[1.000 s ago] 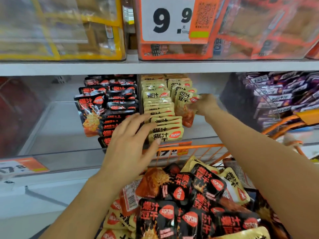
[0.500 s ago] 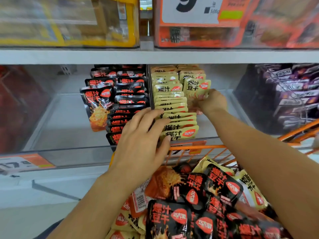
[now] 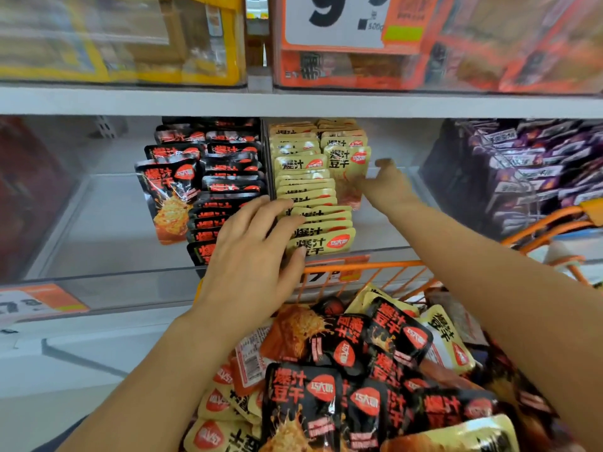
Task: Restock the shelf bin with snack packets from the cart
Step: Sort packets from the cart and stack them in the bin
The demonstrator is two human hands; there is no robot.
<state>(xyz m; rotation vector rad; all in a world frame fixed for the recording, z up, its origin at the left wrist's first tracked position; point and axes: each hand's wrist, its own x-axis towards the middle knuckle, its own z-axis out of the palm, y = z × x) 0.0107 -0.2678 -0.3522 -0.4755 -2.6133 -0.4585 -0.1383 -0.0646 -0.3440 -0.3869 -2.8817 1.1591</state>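
Observation:
The clear shelf bin (image 3: 228, 278) holds rows of black snack packets (image 3: 228, 177) on the left and yellow snack packets (image 3: 306, 190) on the right. One yellow packet (image 3: 347, 168) stands upright at the front of the right-hand yellow row. My right hand (image 3: 383, 187) is beside its right edge, blurred, fingers reaching to it and thumb lifted. My left hand (image 3: 254, 256) lies flat with spread fingers on the front yellow and black packets. The orange cart (image 3: 368, 267) below is heaped with black and yellow packets (image 3: 346, 370).
A white shelf board (image 3: 293, 104) runs above the bin, with yellow and orange boxes and a price sign (image 3: 332, 21) on top. Purple packets (image 3: 528, 168) fill the bin to the right. Bare bin floor (image 3: 107, 216) lies left of the black rows.
My right hand set the yellow packet upright in the right row and loosened its grip, moving slightly right. My left hand stayed on the front packets. The camera moved closer.

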